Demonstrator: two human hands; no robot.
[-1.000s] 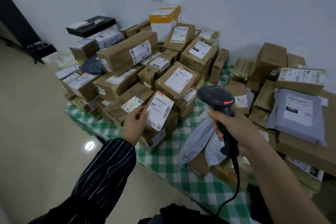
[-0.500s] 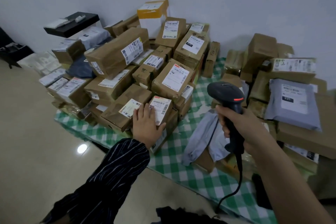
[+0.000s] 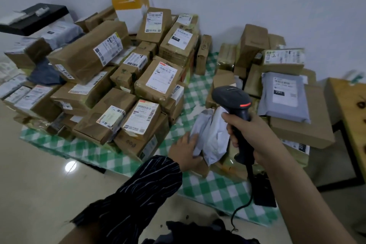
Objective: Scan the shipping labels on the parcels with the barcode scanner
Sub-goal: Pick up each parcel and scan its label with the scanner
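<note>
My right hand grips the handle of a black corded barcode scanner, held upright above the middle of the pile with its red light lit. My left hand rests on a crumpled pale grey poly mailer lying on the green checked cloth; its fingers touch the bag's left edge. No label shows on the mailer. The brown box with a red-topped white label sits to the left, free of my hand.
A large heap of labelled brown boxes fills the left and back against the white wall. More boxes and a grey mailer marked 231 lie at right. A wooden table stands far right, a black shelf far left.
My left hand let go of the red-topped-label box and moved right onto the grey poly mailer. The scanner stayed in my right hand; the view shifted right.
</note>
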